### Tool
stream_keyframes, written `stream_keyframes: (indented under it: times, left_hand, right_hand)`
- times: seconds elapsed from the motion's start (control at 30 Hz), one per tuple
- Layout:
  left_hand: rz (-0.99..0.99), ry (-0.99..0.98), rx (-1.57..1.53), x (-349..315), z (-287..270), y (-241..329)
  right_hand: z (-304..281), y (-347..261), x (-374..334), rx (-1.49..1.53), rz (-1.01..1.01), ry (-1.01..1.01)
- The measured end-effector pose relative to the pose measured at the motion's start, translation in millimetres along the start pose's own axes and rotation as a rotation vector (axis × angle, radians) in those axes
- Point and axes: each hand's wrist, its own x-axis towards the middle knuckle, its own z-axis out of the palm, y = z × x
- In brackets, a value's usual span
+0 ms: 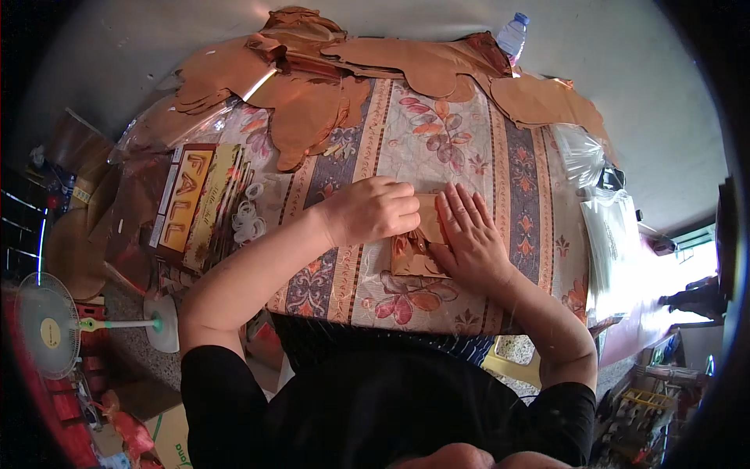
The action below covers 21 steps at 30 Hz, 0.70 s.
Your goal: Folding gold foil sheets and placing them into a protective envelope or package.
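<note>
At the far left a small white standing fan is sitting on the floor beside the table, and above it a stack of flat printed cartons is lying at the left edge of the floral tablecloth, with a few loops of clear plastic rings resting just beside the stack. Along the far edge of the table, piles of copper-brown die-cut card sheets are spreading from left to right, some overlapping each other. Near the middle of the table the person's left hand is curling into a loose fist, knuckles up, and is pressing down on the left part of a small brown card piece; whether the fingers are gripping the card or only bearing on it cannot be told. The card is lying flat on the cloth close to the person's body, between and under both hands. Just to its right, the right hand is lying open and flat, fingers straight and together, palm pressing on the card's right part. Further right, a clear plastic bottle with a blue cap is standing at the far edge, and a stack of clear plastic bags is hanging over the right side of the table.
</note>
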Motion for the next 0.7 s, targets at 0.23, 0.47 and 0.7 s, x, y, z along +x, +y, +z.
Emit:
stream_keyframes:
  times: [0.23, 0.47, 0.7]
  left_hand:
    - [-0.267, 0.072, -0.177, -4.2, 17.2, 10.3]
    - [-0.746, 0.152, -0.594, -9.8, 17.8, 29.0]
    - [-0.614, 0.189, -0.541, -21.5, 12.8, 30.8]
  right_hand:
    - [0.8, 0.8, 0.2, -0.001, -0.003, 0.01]
    - [-1.9, -0.1, 0.0, 0.002, -0.003, 0.01]
    - [-0.4, 0.0, 0.3, 0.01, -0.006, 0.022]
